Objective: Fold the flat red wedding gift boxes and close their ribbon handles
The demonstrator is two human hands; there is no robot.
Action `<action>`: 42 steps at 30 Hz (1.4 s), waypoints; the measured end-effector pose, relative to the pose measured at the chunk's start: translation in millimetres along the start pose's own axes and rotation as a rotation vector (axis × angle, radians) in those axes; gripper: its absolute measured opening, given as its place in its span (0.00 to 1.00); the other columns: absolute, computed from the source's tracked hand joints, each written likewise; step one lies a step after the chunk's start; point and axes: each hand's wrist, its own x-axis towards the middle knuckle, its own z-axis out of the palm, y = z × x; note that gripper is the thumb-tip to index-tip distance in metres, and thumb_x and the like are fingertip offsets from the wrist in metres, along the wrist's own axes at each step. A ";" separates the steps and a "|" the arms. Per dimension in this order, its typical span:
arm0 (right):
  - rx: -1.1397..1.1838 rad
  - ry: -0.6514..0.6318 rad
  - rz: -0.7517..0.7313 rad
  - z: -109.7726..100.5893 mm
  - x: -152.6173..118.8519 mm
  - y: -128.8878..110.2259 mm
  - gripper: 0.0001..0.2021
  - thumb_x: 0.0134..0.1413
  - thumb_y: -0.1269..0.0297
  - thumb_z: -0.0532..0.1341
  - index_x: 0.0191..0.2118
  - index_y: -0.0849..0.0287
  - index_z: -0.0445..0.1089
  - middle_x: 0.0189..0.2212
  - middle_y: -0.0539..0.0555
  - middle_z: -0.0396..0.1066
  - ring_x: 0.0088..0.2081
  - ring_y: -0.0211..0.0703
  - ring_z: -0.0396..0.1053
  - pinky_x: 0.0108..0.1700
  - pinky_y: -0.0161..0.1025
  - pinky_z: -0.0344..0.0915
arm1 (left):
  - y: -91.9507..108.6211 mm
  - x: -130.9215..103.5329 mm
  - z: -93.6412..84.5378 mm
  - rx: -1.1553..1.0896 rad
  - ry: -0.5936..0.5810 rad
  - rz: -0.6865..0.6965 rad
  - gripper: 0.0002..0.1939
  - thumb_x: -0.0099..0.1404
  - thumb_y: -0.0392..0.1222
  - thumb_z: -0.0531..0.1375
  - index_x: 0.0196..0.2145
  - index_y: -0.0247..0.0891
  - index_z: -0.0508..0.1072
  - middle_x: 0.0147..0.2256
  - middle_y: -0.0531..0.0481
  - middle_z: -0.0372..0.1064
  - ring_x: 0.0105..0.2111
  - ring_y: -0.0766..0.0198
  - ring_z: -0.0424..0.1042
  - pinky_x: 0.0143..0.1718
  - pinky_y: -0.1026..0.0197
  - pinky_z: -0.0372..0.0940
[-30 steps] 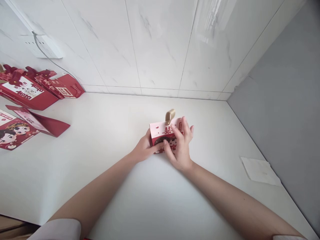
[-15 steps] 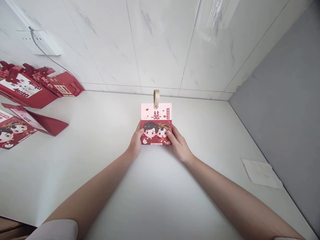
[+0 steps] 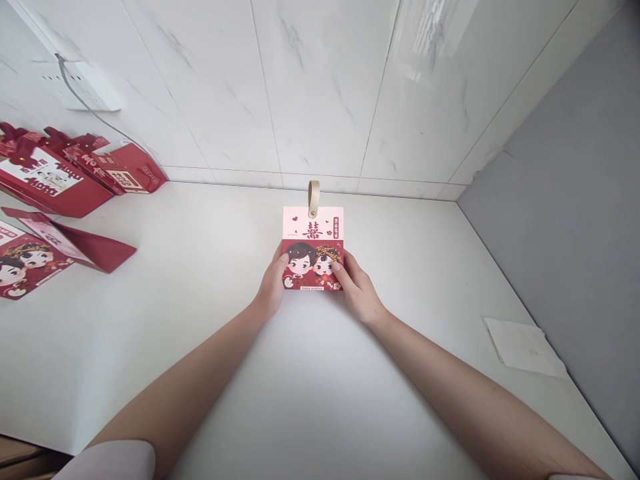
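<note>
A red and pink gift box (image 3: 313,230) with two cartoon faces and a red double-happiness character is held upright over the table's middle. From its top rises a beige strap handle (image 3: 314,195), fixed by a small round stud. My left hand (image 3: 273,280) grips the box's left side, thumb on the front. On the right side my right hand (image 3: 360,287) holds it the same way, its thumb lying over the lower right of the printed front. The other fingers of both hands are mostly hidden behind the box.
At the left, a folded red card piece (image 3: 100,247) leans beside a printed box panel (image 3: 33,263). Behind them, several red gift boxes (image 3: 65,187) stand near the wall. A cable hangs from a wall socket (image 3: 80,85). A white paper (image 3: 523,347) lies at the right edge.
</note>
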 end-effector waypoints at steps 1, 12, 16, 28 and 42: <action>-0.002 0.001 0.000 0.0 0.0 0.0 0.25 0.63 0.46 0.52 0.61 0.49 0.60 0.57 0.50 0.68 0.56 0.48 0.67 0.58 0.47 0.63 | 0.2 -0.2 0.2 0.005 -0.001 0.001 0.24 0.68 0.52 0.54 0.58 0.42 0.66 0.57 0.46 0.67 0.58 0.49 0.65 0.58 0.48 0.63; -0.001 0.006 0.008 0.1 -0.6 -1.3 0.25 0.63 0.45 0.53 0.61 0.49 0.59 0.57 0.51 0.68 0.56 0.48 0.67 0.58 0.47 0.63 | 0.8 -1.2 1.5 0.010 0.005 -0.005 0.25 0.68 0.53 0.54 0.59 0.43 0.66 0.57 0.46 0.68 0.57 0.49 0.66 0.58 0.47 0.63; 0.003 0.008 0.008 0.1 -0.4 -1.2 0.25 0.63 0.45 0.53 0.60 0.49 0.60 0.57 0.51 0.68 0.56 0.48 0.67 0.58 0.47 0.63 | 0.8 -1.5 1.4 0.011 0.005 -0.002 0.25 0.68 0.53 0.54 0.59 0.43 0.65 0.57 0.46 0.67 0.58 0.49 0.66 0.58 0.47 0.63; -0.002 0.007 0.011 0.1 -0.4 -0.5 0.25 0.62 0.45 0.53 0.60 0.49 0.60 0.56 0.51 0.69 0.55 0.48 0.67 0.58 0.47 0.63 | 0.0 -0.5 0.4 0.035 0.013 -0.005 0.24 0.68 0.53 0.54 0.58 0.43 0.66 0.57 0.46 0.67 0.57 0.49 0.66 0.57 0.47 0.63; 0.011 0.006 0.004 0.7 -0.2 0.6 0.25 0.62 0.45 0.53 0.60 0.49 0.59 0.57 0.51 0.69 0.55 0.48 0.68 0.58 0.47 0.63 | -2.6 0.7 -2.0 0.049 0.026 0.008 0.23 0.67 0.54 0.54 0.56 0.44 0.67 0.56 0.47 0.68 0.56 0.50 0.67 0.57 0.47 0.63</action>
